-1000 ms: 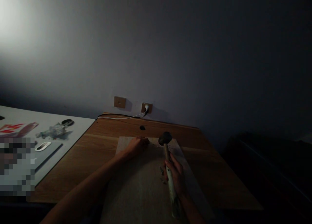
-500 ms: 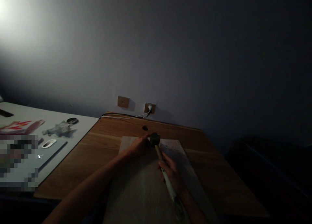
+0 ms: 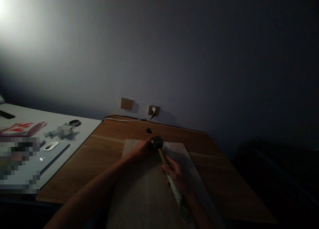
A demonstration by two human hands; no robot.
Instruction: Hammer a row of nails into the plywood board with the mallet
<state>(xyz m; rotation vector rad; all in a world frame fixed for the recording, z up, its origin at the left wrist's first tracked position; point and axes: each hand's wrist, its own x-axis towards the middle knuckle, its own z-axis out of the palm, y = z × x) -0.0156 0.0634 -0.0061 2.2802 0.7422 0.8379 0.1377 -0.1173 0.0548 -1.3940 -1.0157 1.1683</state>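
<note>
My right hand [image 3: 177,177] is wrapped round the handle of a mallet [image 3: 158,143], whose dark, round head lies at the far end of a pale wooden board [image 3: 147,189]. The handle slants back toward me, its pale lower part running past my wrist. My left hand [image 3: 143,149] rests at the far left of the board, fingers drawn together beside the mallet head. What those fingertips hold, if anything, is hidden behind the head and in shadow.
Beneath the board is a brown wooden desk [image 3: 82,169]. On the left, a white table [image 3: 82,122] carries a crumpled plastic bag [image 3: 63,131], a dark round item [image 3: 74,122] and a red-and-white packet [image 3: 25,127]. A plugged-in cable [image 3: 134,119] runs along the wall.
Hardly anything differs. The view has shifted slightly, and the mallet's handle end has swung a little to the right; both hands stay in place.
</note>
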